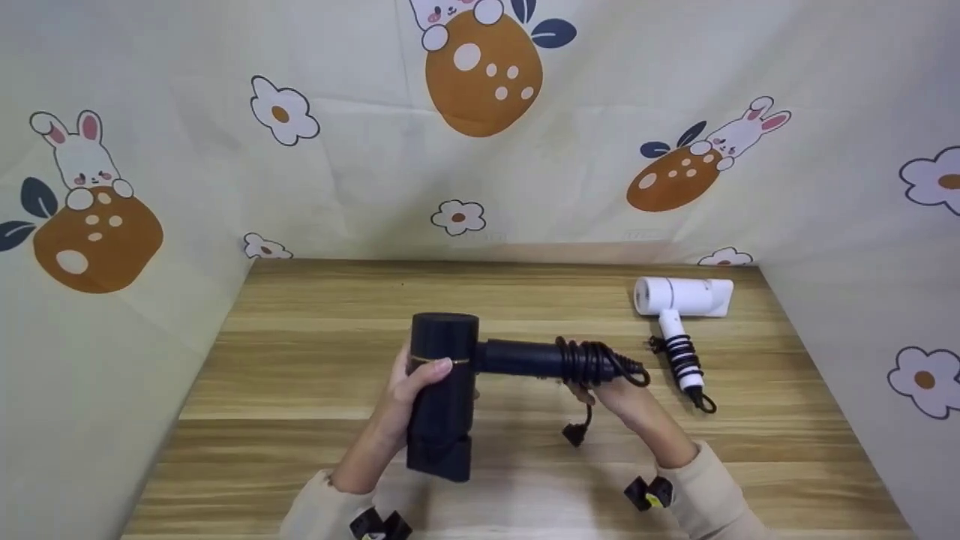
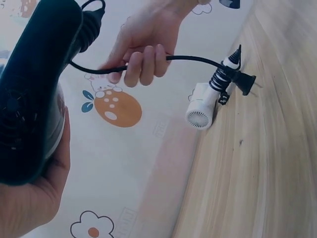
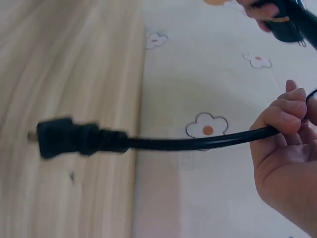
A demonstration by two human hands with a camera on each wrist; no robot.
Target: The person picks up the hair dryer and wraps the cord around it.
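Note:
A black hair dryer [image 1: 442, 405] is held above the table, its barrel upright in the head view and its handle [image 1: 525, 358] pointing right. My left hand [image 1: 405, 397] grips the barrel, thumb across the front near a thin gold ring. Black cord [image 1: 585, 361] is wound several times round the handle's end. In the right wrist view, my right hand [image 3: 287, 134] curls its fingers round the loose stretch of power cord [image 3: 198, 144]. The plug [image 3: 59, 139] hangs free at the cord's end, over the table in the head view.
A white hair dryer [image 1: 686, 297] lies at the table's back right, black cord [image 1: 682, 360] wound round its handle. The wooden table [image 1: 315, 330] meets printed fabric walls [image 1: 360, 172] at the back and sides. Small black devices sit at both wrists.

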